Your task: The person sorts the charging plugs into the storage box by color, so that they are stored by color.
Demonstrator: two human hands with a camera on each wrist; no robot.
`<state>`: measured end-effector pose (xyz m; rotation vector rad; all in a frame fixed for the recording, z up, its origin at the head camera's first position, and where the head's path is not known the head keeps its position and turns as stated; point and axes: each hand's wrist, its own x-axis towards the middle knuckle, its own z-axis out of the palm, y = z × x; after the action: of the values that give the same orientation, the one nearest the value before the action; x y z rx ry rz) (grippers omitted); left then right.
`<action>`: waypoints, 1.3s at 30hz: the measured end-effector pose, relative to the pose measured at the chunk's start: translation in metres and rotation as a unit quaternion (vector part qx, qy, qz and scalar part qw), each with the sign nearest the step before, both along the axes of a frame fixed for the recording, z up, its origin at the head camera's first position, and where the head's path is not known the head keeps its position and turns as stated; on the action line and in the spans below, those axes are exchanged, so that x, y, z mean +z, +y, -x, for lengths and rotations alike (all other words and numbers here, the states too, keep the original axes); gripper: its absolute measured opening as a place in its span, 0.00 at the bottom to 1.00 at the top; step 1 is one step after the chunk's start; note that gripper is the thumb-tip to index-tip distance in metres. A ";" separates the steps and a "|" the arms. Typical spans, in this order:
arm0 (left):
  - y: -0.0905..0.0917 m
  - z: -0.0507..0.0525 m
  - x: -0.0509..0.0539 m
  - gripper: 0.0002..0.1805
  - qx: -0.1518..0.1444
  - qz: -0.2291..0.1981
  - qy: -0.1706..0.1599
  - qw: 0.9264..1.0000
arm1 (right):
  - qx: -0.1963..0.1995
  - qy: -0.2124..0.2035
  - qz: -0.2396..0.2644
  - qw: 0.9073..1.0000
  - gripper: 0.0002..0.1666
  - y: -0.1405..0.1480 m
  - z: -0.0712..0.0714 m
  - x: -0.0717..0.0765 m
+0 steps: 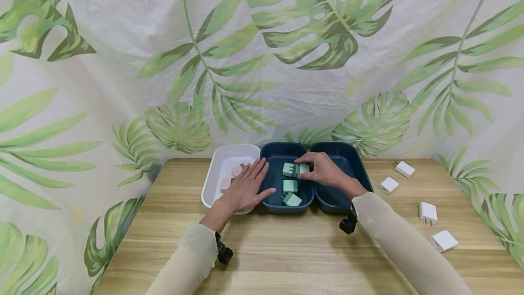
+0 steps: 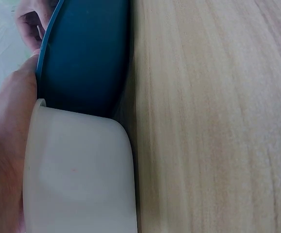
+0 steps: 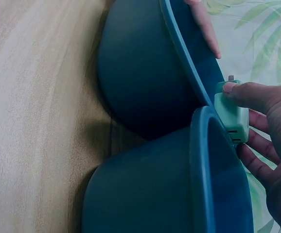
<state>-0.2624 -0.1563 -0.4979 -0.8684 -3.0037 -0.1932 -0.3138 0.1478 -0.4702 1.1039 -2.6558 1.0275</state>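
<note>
My right hand (image 1: pixel 327 170) pinches a green charger plug (image 3: pixel 232 111) between thumb and fingers, over the right side of the middle blue bin (image 1: pixel 270 200). Several more green charger plugs (image 1: pixel 290 186) lie inside that bin. My left hand (image 1: pixel 247 188) is spread flat, its fingers straight, over the white bin (image 1: pixel 209 181) and the middle bin's left rim. Pink charger plugs (image 1: pixel 226 184) sit in the white bin, partly hidden by this hand. In the left wrist view, the white bin's outer wall (image 2: pixel 77 170) stands beside the hand.
A second blue bin (image 1: pixel 337 195) stands to the right, against the middle one. Several white charger plugs (image 1: pixel 428 212) are scattered on the right part of the wooden table (image 1: pixel 286 258). Behind the table hangs a leaf-patterned cloth (image 1: pixel 229 58).
</note>
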 end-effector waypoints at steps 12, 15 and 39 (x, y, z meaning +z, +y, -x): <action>0.000 0.000 0.001 0.51 0.000 0.004 -0.006 1.000 | -0.003 -0.012 0.011 1.000 0.23 0.004 -0.002 -0.002; 0.000 0.001 0.001 0.51 -0.002 0.004 -0.008 1.000 | -0.007 -0.006 0.013 1.000 0.21 0.006 -0.004 0.000; 0.004 0.004 0.017 0.52 -0.007 -0.002 -0.012 1.000 | -0.020 0.018 0.010 1.000 0.22 0.046 -0.029 0.019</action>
<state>-0.2662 -0.1519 -0.4807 -0.8936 -3.0189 -0.2128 -0.2848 0.1939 -0.4513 1.0497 -2.6219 1.0156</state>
